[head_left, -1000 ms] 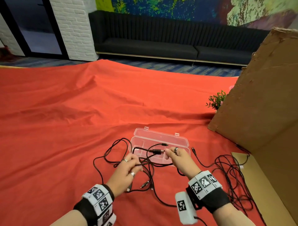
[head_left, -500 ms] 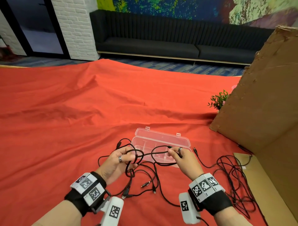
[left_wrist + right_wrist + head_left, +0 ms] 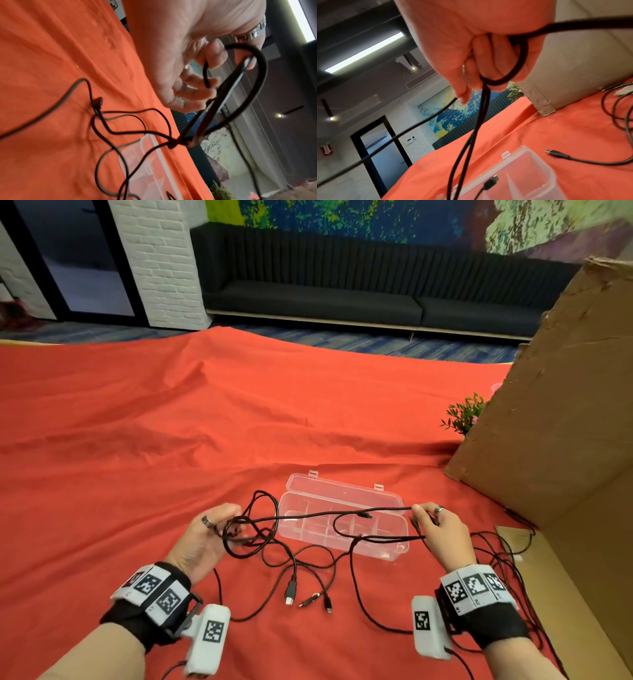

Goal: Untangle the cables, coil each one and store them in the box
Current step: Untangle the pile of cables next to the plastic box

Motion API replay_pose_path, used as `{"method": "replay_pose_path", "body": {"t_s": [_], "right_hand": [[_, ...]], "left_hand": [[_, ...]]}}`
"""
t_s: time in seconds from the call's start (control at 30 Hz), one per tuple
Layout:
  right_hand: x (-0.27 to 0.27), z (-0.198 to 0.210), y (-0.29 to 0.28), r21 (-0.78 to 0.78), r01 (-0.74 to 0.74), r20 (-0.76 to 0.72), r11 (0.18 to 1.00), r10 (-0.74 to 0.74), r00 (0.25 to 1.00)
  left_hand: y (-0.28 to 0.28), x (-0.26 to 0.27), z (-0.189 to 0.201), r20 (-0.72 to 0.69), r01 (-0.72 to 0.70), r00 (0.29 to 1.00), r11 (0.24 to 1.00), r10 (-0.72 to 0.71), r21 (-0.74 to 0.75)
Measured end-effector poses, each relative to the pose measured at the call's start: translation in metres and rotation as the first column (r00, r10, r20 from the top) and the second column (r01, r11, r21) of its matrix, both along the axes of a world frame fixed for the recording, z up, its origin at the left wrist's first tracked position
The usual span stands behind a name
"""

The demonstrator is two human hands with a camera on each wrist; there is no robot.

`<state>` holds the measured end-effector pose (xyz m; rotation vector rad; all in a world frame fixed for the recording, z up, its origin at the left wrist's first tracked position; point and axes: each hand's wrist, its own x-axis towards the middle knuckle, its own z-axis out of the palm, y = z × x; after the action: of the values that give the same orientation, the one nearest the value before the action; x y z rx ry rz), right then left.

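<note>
A clear plastic box (image 3: 399, 549) lies open on the red cloth, its lid (image 3: 342, 487) folded back. Over it stretches a black cable (image 3: 308, 513), held between both hands. My left hand (image 3: 209, 537) grips a small coil of that cable (image 3: 247, 86) left of the box. My right hand (image 3: 442, 529) pinches the cable's other part (image 3: 503, 75) at the box's right end, with a loop of it curled inside the fingers. Loose cable ends with plugs (image 3: 291, 594) lie on the cloth in front of the box. One plug (image 3: 491, 182) hangs over a box compartment.
A tall cardboard panel (image 3: 555, 412) stands at the right, with a small green plant (image 3: 464, 414) behind its edge. A second tangle of black cables (image 3: 507, 556) lies at the right by the cardboard. A dark sofa (image 3: 342, 299) stands beyond the red cloth (image 3: 171, 422).
Both hands have moved apart, the right hand to the box's right end and the left farther left. The cable between them is now drawn out straight over the box.
</note>
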<state>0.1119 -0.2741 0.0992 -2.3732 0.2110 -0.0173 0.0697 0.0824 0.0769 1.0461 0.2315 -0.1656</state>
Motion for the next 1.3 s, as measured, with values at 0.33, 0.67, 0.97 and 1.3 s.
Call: {"method": "replay_pose_path", "body": {"t_s": [0.33,0.67,0.97,1.3], "right_hand": [[0.001,-0.017,-0.031,0.002,0.207,-0.005,0.978,-0.207,0.978],[-0.011,-0.017,-0.04,-0.093,0.232,-0.058,0.968,-0.238,0.97],[-0.028,-0.009,0.007,-0.348,-0.047,-0.088,0.936,0.017,0.996],[-0.039,-0.012,0.099,-0.077,-0.54,-0.17,0.838,0.522,0.836]], "left_hand": [[0.002,-0.008,-0.011,-0.141,0.136,0.986,0.936,-0.094,0.325],[0.01,-0.007,-0.015,-0.233,0.118,0.972,0.9,-0.02,0.419],[-0.077,0.016,-0.018,-0.032,0.192,0.965,0.622,-0.259,0.759],[-0.101,0.014,0.008,-0.111,0.236,0.972,0.867,-0.208,0.439]]}}
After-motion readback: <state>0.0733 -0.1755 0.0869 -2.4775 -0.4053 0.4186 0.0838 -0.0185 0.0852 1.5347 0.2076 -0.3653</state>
